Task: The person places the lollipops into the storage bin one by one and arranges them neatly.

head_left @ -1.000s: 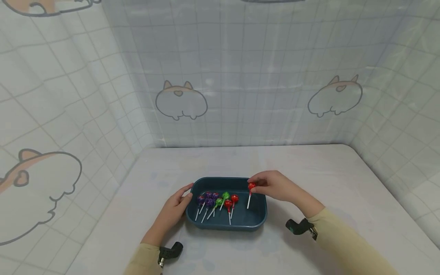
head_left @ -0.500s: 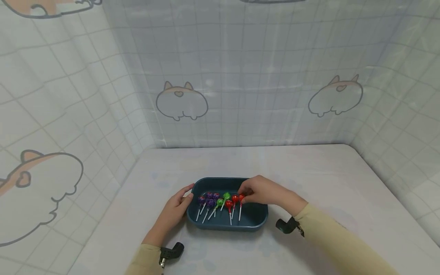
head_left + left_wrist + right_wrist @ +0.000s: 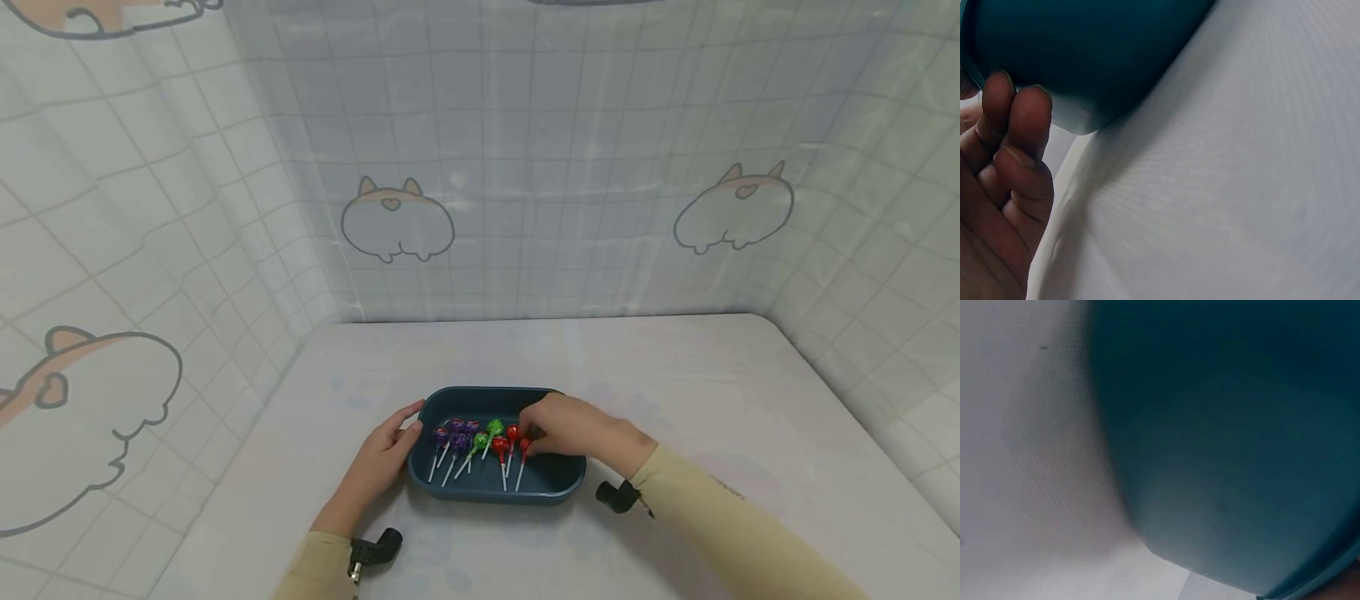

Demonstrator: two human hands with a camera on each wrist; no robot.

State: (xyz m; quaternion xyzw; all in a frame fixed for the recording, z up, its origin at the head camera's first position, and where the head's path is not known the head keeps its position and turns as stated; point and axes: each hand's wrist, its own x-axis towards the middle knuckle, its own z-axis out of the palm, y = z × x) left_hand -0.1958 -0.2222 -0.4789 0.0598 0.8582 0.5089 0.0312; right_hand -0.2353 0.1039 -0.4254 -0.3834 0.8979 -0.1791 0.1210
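Observation:
A dark teal plastic tray [image 3: 495, 493] sits on the table with lollipops lying in a row inside it. Purple lollipops [image 3: 459, 445] are at the left, two green lollipops [image 3: 494, 427] in the middle, and red lollipops [image 3: 500, 447] right of them. My right hand [image 3: 570, 429] reaches over the tray's right side and pinches the rightmost red lollipop [image 3: 522, 467] by its head, stick pointing toward me. My left hand [image 3: 380, 457] holds the tray's left end. In the left wrist view, bent fingers [image 3: 1030, 119] meet the tray wall near its rim.
A pale cloth-covered table [image 3: 480, 550] spreads around the tray. White gridded curtains with cartoon animals [image 3: 397, 221] rise behind and on both sides. Black wrist cameras [image 3: 377, 547] stick out from both wrists. The right wrist view mostly shows the tray's outer wall [image 3: 1229, 456].
My right hand has carried the red lollipop leftward and lowered it beside the other red ones, its stick now slanting. My left hand has stayed at the tray's left end.

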